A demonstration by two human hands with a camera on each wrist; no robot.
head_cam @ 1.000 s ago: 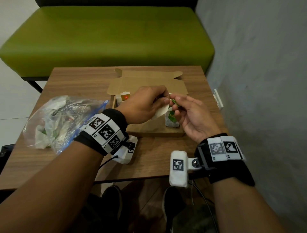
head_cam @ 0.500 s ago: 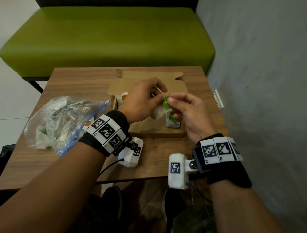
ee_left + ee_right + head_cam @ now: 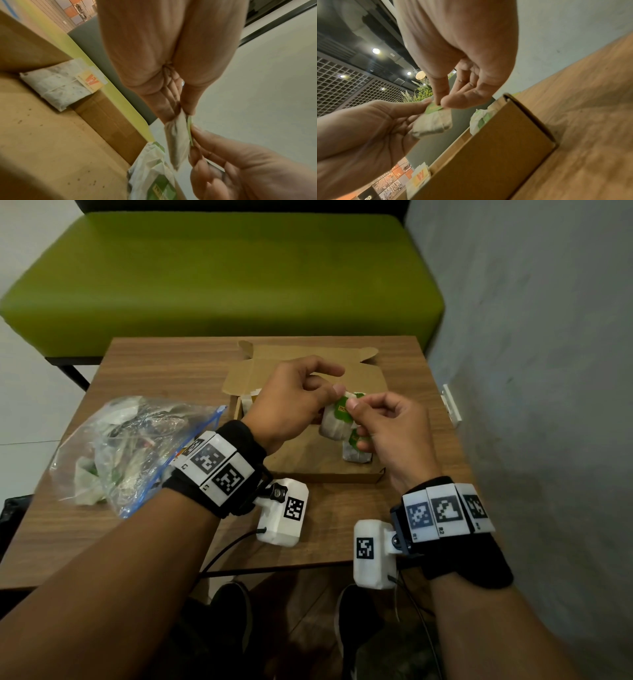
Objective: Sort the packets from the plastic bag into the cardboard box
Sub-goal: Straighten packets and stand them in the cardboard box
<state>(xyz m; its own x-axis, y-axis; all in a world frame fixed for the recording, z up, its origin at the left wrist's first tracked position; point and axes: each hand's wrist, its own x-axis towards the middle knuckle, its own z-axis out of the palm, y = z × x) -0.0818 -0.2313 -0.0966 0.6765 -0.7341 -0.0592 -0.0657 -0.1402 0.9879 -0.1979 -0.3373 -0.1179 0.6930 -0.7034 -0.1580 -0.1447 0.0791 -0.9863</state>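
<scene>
Soft white packet (image 3: 337, 419) (green-labelled) between both hands' pinching fingertips.

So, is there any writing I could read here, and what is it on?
"15": orange panel in the background.
"R1", "R2": right wristband.
Green tag on the held packet: too blurred.
Orange tag on the packet in the box: too blurred.
</scene>
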